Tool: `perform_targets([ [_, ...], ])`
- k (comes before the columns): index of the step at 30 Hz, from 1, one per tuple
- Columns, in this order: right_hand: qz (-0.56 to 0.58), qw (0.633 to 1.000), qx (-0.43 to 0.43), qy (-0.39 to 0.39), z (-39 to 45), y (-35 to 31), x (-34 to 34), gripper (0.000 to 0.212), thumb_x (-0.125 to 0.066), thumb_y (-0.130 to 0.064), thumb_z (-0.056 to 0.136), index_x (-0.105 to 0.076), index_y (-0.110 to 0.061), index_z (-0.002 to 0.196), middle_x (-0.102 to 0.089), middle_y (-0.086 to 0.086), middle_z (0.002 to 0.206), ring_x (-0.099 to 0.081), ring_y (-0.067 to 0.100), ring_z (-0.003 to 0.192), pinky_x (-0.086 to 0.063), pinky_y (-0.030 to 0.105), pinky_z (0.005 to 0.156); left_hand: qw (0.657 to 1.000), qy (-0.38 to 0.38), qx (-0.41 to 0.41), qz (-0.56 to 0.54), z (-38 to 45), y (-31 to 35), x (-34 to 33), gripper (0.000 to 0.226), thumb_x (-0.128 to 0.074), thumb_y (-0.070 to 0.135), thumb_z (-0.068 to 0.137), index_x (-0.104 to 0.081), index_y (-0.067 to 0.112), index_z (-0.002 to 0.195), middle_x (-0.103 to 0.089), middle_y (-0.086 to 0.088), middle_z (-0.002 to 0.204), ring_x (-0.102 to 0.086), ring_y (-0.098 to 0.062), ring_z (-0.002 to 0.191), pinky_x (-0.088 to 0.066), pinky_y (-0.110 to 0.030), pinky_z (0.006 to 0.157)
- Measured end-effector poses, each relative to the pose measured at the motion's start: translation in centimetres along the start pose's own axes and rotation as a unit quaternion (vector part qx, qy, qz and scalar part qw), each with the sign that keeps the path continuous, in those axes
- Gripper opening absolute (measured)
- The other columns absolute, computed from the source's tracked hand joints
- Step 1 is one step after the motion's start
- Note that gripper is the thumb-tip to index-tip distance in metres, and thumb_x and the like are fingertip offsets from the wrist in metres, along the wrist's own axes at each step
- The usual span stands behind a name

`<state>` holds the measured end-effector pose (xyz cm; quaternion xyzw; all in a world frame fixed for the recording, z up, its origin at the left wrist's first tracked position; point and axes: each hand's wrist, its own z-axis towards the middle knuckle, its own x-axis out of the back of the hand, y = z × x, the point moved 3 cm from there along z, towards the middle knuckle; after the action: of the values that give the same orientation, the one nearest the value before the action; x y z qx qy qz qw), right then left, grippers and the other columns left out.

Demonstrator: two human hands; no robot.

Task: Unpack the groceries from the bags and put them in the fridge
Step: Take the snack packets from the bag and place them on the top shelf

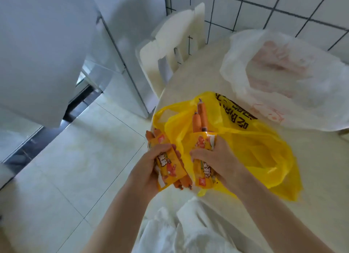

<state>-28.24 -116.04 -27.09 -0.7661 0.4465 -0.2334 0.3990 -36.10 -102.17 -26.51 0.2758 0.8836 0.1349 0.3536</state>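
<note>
A yellow plastic bag (255, 145) lies open on the round pale table (321, 186). My left hand (149, 169) grips a yellow pack of orange sausages (170, 166) just off the table's left edge. My right hand (217, 158) grips a second sausage pack (202, 139) whose sausages stick up out of the yellow bag's mouth. Behind it sits a white translucent bag (283, 79) with pinkish contents. The white fridge (47, 45) stands at the left with its door open.
A white chair (170, 50) stands between the fridge and the table, against a tiled wall (273, 7). Pale floor tiles (66, 167) stretch from the fridge to my white-clad legs (179, 230).
</note>
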Motion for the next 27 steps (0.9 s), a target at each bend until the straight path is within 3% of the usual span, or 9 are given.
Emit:
perform_targets([
  [3,-0.054,0.998,0.003,-0.013,-1.1,0.7,-4.1,0.041,-0.078,-0.02,0.065,-0.059,-0.02,0.102,-0.068,0.005,0.087,-0.067,0.023,0.082,-0.057,0.038,0.073,0.999,0.039,-0.008,-0.007,-3.1,0.1,3.9,0.022,-0.067,0.014,0.067,-0.067,0.005,0.087,-0.067,-0.013,0.078,-0.066,-0.024,0.066,-0.06,-0.035,0.064],
  [6,-0.124,0.991,0.02,-0.039,-2.7,1.3,-8.3,0.041,-0.077,-0.016,0.072,-0.055,-0.029,0.104,-0.068,-0.001,0.095,-0.066,0.018,0.089,-0.056,0.034,0.078,0.997,0.069,-0.021,-0.009,-6.3,0.1,8.2,0.033,-0.069,0.016,0.067,-0.063,0.004,0.097,-0.067,-0.014,0.081,-0.065,-0.026,0.069,-0.059,-0.035,0.066],
  [11,-0.192,0.975,0.065,-0.085,-6.3,2.5,-15.5,0.04,-0.077,-0.017,0.074,-0.056,-0.028,0.106,-0.067,0.0,0.092,-0.067,0.017,0.087,-0.057,0.041,0.084,0.991,0.117,-0.061,-0.039,-12.2,0.2,15.5,0.033,-0.071,0.017,0.067,-0.064,0.005,0.097,-0.068,-0.013,0.08,-0.066,-0.026,0.071,-0.058,-0.036,0.07],
  [18,-0.218,0.958,0.061,-0.173,-11.2,4.4,-28.1,0.041,-0.076,-0.016,0.075,-0.054,-0.029,0.107,-0.065,0.003,0.093,-0.066,0.022,0.089,-0.056,0.044,0.085,0.968,0.188,-0.141,-0.087,-21.5,1.9,26.7,0.057,-0.074,0.015,0.061,-0.059,0.003,0.114,-0.068,-0.013,0.08,-0.068,-0.024,0.068,-0.057,-0.035,0.06],
  [23,-0.231,0.943,0.047,-0.233,-12.9,6.3,-37.5,0.042,-0.076,-0.016,0.074,-0.054,-0.032,0.106,-0.064,0.004,0.093,-0.066,0.022,0.089,-0.057,0.042,0.083,0.945,0.25,-0.173,-0.124,-26.5,3.5,34.5,0.042,-0.068,0.01,0.081,-0.059,0.001,0.121,-0.068,-0.013,0.083,-0.068,-0.025,0.072,-0.058,-0.034,0.057],
  [27,-0.238,0.94,0.028,-0.244,-13.3,7.4,-42.9,0.041,-0.076,-0.015,0.076,-0.052,-0.03,0.105,-0.063,0.003,0.094,-0.065,0.02,0.088,-0.056,0.038,0.081,0.932,0.276,-0.18,-0.148,-28.4,4.6,39.2,0.041,-0.069,0.011,0.081,-0.061,0.001,0.119,-0.071,-0.012,0.081,-0.07,-0.023,0.07,-0.059,-0.034,0.06],
])
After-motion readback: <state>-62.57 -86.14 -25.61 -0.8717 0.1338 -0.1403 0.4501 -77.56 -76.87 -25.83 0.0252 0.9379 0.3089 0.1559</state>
